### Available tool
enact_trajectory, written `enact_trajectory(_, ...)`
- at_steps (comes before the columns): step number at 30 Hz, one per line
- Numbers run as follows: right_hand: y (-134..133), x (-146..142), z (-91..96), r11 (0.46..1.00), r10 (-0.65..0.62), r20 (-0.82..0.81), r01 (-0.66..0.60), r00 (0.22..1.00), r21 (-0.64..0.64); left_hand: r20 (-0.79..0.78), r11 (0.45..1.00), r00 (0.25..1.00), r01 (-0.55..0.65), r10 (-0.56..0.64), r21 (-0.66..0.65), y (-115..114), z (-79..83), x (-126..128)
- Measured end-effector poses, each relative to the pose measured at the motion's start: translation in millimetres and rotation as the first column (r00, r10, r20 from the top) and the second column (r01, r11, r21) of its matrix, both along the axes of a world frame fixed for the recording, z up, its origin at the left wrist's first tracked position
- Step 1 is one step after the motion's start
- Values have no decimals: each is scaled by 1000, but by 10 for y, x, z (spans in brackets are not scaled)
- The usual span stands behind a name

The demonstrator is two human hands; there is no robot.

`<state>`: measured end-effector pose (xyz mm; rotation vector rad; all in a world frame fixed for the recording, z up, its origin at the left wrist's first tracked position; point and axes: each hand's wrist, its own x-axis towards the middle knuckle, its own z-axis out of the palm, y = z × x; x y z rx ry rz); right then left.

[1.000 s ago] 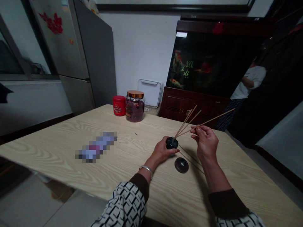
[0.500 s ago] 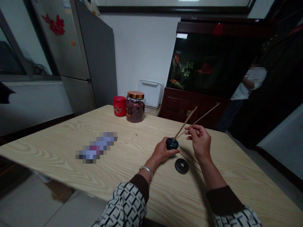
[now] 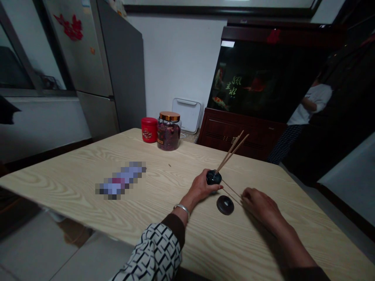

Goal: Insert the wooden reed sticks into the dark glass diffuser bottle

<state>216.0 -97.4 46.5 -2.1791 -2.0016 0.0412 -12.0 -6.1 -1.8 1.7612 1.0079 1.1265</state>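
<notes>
My left hand (image 3: 201,188) is wrapped round a small dark round holder (image 3: 213,177) on the wooden table (image 3: 88,171). Thin wooden sticks (image 3: 233,150) stand tilted in the holder, leaning up to the right. My right hand (image 3: 259,204) rests low on the table, fingers curled onto loose sticks (image 3: 233,191) that lie flat there. A dark round lid (image 3: 225,205) lies on the table between my two hands.
A red tin (image 3: 149,130) and a glass jar with a copper lid (image 3: 169,130) stand at the table's far edge. A blurred flat packet (image 3: 121,180) lies mid-table. Behind are a fridge (image 3: 96,66), a fish tank (image 3: 258,78) on a cabinet, and a person (image 3: 304,109) at the right.
My right hand has let go of the upright sticks and dropped down to the loose sticks on the table. My left hand has kept hold of the holder.
</notes>
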Motion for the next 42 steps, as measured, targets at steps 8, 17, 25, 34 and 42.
enact_trajectory(8, 135, 122, -4, 970, 7, 188, 39, 982, -239, 6, 1000, 1000, 17, -17, 23, -16, 0, -13)
enact_trajectory(17, 118, 324, 77, 981, -1, -151, 30, 989, 191, 21, 1000, 1000, 5, -5, 4, -17, -3, 1)
enact_trajectory(25, 125, -158, 473, 846, 345, -926, 376, 151, 377, 9, 1000, 1000, -3, 3, 7, -19, 20, -10)
enact_trajectory(34, 384, -560, 585, 758, 482, -855, 398, 192, 517, -6, 1000, 1000, 5, -5, 7, -10, 14, -11)
enact_trajectory(42, 518, -601, 493, 744, 503, -796, 298, 339, 597, -12, 1000, 1000, -6, 6, 6, 6, -9, 1)
